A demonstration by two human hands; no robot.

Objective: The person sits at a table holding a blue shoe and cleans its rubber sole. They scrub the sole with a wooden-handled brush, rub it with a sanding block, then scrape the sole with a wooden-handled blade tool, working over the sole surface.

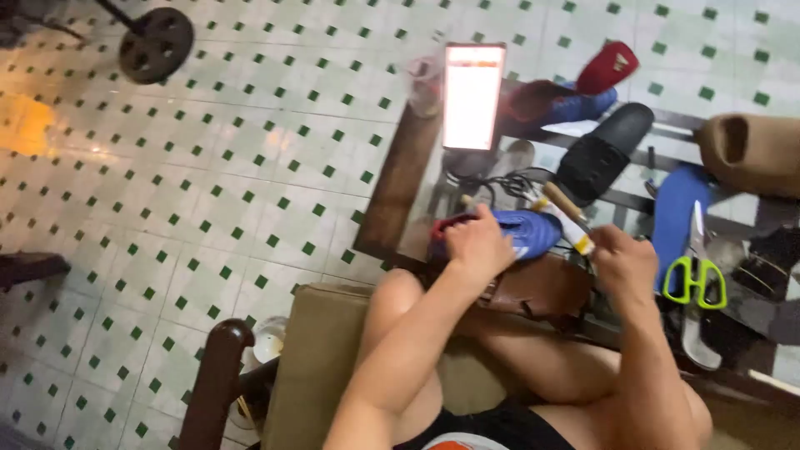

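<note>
- White floor tiles [208, 167] with small green diamonds fill the left and far part of the view; a dark wheel-like disc [156, 44] sits at the far left.
- Right of the tiles stands a glass-topped desk [392, 200] with a dark wooden edge.
- On the desk lie a lit phone screen [473, 96], a black slide sandal [604, 154], a red and blue shoe [575, 87], a blue insole [677, 208], a tan shoe [750, 150] and green-handled scissors [696, 275].
- The left hand [477, 246] is curled down over a blue shoe [525, 232], gripping it at the desk's near edge, just above a brown leather piece [533, 287].
- The right hand [623, 262] is closed around a wooden-handled tool [567, 212], whose far end points towards the blue shoe.
- Both forearms reach up from the near edge, over bare knees and a tan cushioned seat [321, 350].
- A dark wooden armrest [218, 375] stands at the near left.
</note>
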